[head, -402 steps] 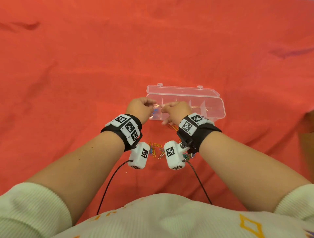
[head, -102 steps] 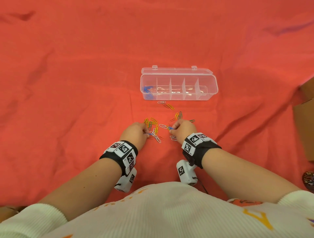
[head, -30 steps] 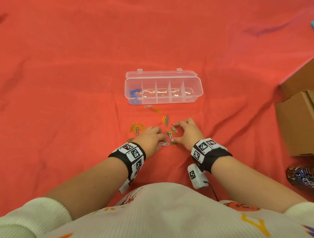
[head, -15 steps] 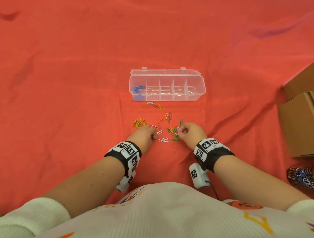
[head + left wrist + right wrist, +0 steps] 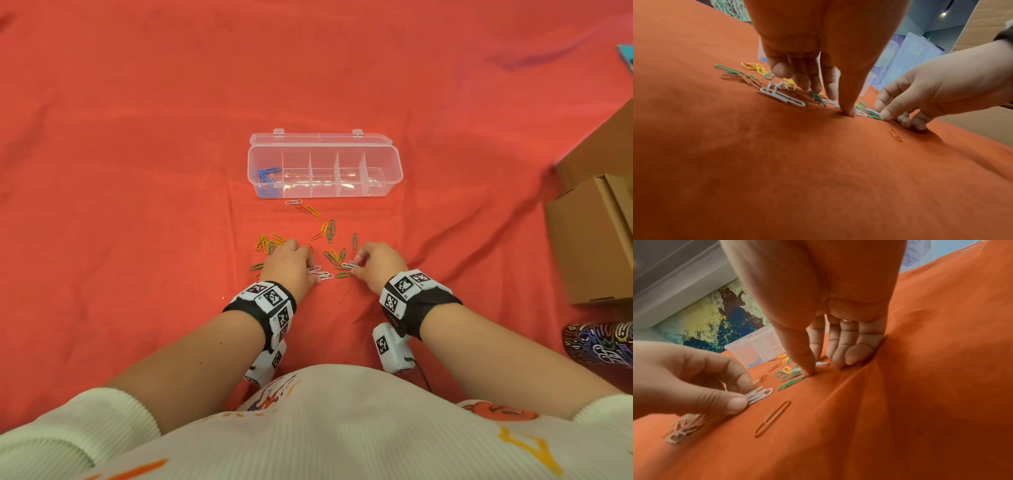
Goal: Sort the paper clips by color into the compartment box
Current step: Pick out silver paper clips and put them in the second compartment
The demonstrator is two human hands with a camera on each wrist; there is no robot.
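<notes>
Compartment box (image 5: 324,164) lying open on the cloth (image 5: 137,171) beyond both hands, lid behind it, a few clips (image 5: 266,174) in its leftmost compartment. Loose paper clips (image 5: 329,233) scattered on the cloth between box and hands, left hand (image 5: 291,265) at the left of the scatter, right hand (image 5: 376,265) at the right. Cardboard boxes (image 5: 596,240) far right, well apart from the clips.

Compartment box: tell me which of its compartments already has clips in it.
The far-left compartment of the compartment box: it holds blue paper clips, while the other four compartments look empty.
</notes>
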